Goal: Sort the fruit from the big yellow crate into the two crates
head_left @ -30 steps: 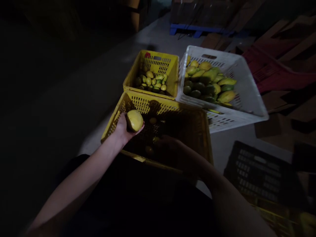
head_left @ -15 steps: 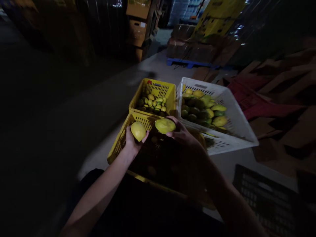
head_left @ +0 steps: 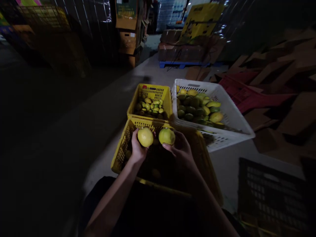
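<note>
My left hand (head_left: 138, 148) is closed around a yellow lemon (head_left: 145, 137), cupping it from the left and below. Just to its right, my right hand (head_left: 181, 148) grips a greener lemon (head_left: 167, 136) with the thumb on its near side. Both fruits are held apart, side by side, above the near yellow crate (head_left: 119, 154). That crate's inside is dark, with a few fruits faintly visible. Beyond it, a second yellow crate (head_left: 133, 102) holds several small yellow and green fruits. At the right, a white crate (head_left: 234, 121) contains several yellow and green fruits.
A black crate (head_left: 269, 194) lies on the floor at the lower right. Cardboard pieces (head_left: 271, 144) and a red crate (head_left: 254, 90) crowd the right side. Farther back are stacked cardboard boxes (head_left: 127, 42) and a loaded blue pallet (head_left: 182, 64).
My right hand has turned its lemon from lengthwise to end-on. Both hands sit slightly lower in view, still holding their lemons. The camera view has shifted, moving the crates a little left.
</note>
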Demonstrator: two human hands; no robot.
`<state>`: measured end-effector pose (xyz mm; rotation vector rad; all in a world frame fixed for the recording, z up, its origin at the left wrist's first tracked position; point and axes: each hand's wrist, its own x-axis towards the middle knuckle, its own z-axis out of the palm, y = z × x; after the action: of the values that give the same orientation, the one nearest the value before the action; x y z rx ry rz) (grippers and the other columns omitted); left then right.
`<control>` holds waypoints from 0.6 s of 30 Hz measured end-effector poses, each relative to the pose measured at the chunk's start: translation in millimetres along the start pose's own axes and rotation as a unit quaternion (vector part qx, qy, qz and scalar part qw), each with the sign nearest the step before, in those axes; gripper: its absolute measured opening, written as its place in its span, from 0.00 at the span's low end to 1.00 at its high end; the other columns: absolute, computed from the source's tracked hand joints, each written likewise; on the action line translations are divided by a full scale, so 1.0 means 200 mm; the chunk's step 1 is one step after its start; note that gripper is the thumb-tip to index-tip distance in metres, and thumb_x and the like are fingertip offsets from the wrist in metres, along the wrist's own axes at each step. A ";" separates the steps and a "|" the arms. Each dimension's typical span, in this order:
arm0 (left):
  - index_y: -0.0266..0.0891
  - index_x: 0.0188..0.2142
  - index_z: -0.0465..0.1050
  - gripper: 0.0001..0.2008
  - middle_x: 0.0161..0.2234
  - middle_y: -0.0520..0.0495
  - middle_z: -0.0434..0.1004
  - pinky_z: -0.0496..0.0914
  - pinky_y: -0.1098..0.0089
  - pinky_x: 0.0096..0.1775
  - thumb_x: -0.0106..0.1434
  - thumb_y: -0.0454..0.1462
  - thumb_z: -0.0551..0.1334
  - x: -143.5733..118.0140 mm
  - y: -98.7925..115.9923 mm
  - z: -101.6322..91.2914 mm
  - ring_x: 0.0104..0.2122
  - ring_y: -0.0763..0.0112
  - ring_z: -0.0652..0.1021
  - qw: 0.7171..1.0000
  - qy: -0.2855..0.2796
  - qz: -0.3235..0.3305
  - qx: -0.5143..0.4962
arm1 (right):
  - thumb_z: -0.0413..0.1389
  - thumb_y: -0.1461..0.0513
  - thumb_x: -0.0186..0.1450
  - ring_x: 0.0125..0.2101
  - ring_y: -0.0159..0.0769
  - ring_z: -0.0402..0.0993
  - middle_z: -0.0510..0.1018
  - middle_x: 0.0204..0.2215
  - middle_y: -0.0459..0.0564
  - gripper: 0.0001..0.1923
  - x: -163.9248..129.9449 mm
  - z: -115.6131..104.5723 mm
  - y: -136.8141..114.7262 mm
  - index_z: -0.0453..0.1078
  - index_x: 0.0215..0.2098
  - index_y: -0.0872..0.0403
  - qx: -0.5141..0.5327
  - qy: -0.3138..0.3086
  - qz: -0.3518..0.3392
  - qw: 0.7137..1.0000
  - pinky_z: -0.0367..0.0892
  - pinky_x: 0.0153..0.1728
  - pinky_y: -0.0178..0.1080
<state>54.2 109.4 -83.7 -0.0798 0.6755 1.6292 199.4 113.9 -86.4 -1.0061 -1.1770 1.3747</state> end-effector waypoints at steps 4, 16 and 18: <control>0.37 0.34 0.75 0.14 0.26 0.49 0.78 0.71 0.73 0.31 0.63 0.42 0.54 -0.03 -0.01 0.02 0.27 0.69 0.78 0.999 0.024 0.017 0.022 | 0.68 0.59 0.46 0.43 0.42 0.72 0.75 0.42 0.47 0.26 -0.03 0.06 -0.03 0.66 0.42 0.47 -0.030 -0.008 -0.010 0.999 0.69 0.45 0.44; 0.39 0.41 0.76 0.13 0.31 0.50 0.80 0.72 0.73 0.34 0.64 0.38 0.54 -0.06 0.04 0.01 0.29 0.71 0.79 0.998 -0.016 0.064 0.019 | 0.70 0.58 0.44 0.40 0.41 0.75 0.78 0.40 0.48 0.27 -0.02 0.11 -0.05 0.68 0.40 0.49 -0.012 -0.038 0.022 0.999 0.72 0.42 0.44; 0.40 0.45 0.75 0.14 0.31 0.49 0.80 0.74 0.71 0.34 0.64 0.38 0.54 -0.06 0.04 0.00 0.28 0.70 0.79 0.999 -0.029 0.017 0.024 | 0.70 0.55 0.45 0.40 0.42 0.76 0.78 0.41 0.48 0.28 -0.02 0.11 -0.04 0.66 0.42 0.48 0.030 -0.033 0.047 0.998 0.74 0.39 0.45</control>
<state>48.0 99.1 -75.9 0.0147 0.6741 1.6395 178.7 107.3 -75.6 -0.9900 -1.1423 1.5187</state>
